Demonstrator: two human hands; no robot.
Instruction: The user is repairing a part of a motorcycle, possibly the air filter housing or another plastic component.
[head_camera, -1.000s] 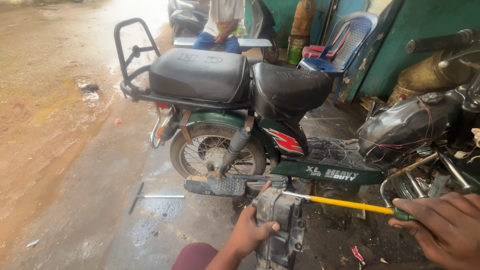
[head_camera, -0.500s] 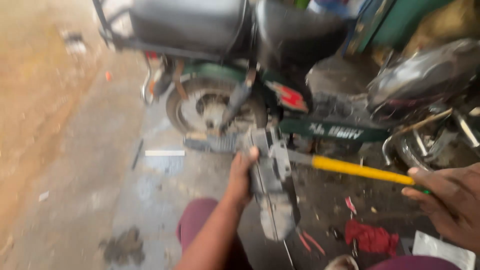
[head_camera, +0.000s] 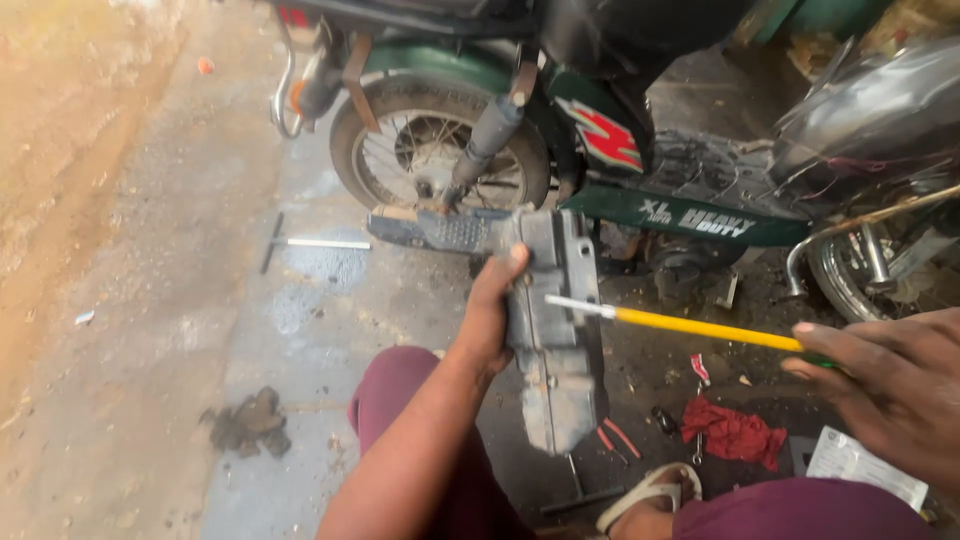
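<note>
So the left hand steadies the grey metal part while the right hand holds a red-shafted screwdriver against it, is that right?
Not quite: the screwdriver has a yellow shaft, not red, as the head view shows. The left hand does steady the grey metal part, and the right hand holds the screwdriver against it.

View has dropped lower, so the moped's seat is cut off now and the rear wheel (head_camera: 440, 150) fills the top. The grey metal casing (head_camera: 555, 330) sits more upright in the left hand (head_camera: 495, 310). The yellow screwdriver (head_camera: 690, 325) tip now touches its right edge, right hand (head_camera: 890, 385) nearer.
</note>
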